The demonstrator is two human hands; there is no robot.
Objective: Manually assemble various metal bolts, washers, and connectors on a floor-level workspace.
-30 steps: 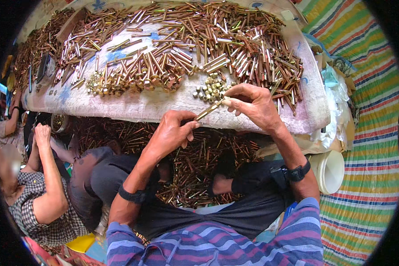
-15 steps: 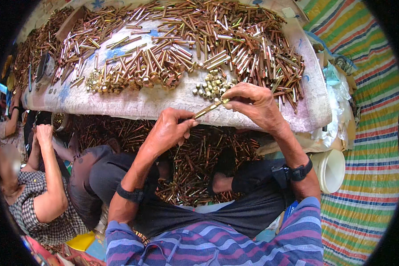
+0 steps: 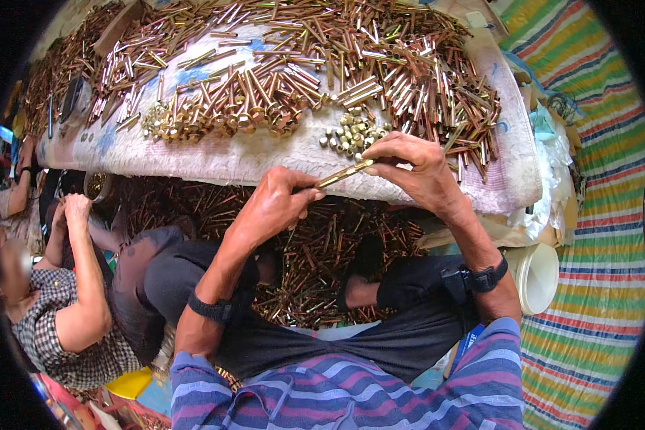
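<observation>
My left hand (image 3: 274, 204) grips the near end of a long brass bolt (image 3: 342, 173), held level over the table's front edge. At the bolt's far end my right hand (image 3: 412, 166) pinches it with the fingertips. Just beyond my right hand lies a small heap of brass nuts (image 3: 353, 134) on the cloth-covered table (image 3: 265, 154). A row of assembled bolts with heads (image 3: 222, 115) lies to the left of the nuts. Behind them spreads a big pile of loose brass and copper-coloured rods (image 3: 380, 57).
More brass rods (image 3: 315, 251) lie on the floor under the table between my knees. Another person in a checked shirt (image 3: 57, 322) sits at my left. A white plastic bucket (image 3: 537, 276) stands at my right on a striped mat (image 3: 595, 236).
Both hands stay on the bolt with only small finger shifts. The person at my left has barely moved.
</observation>
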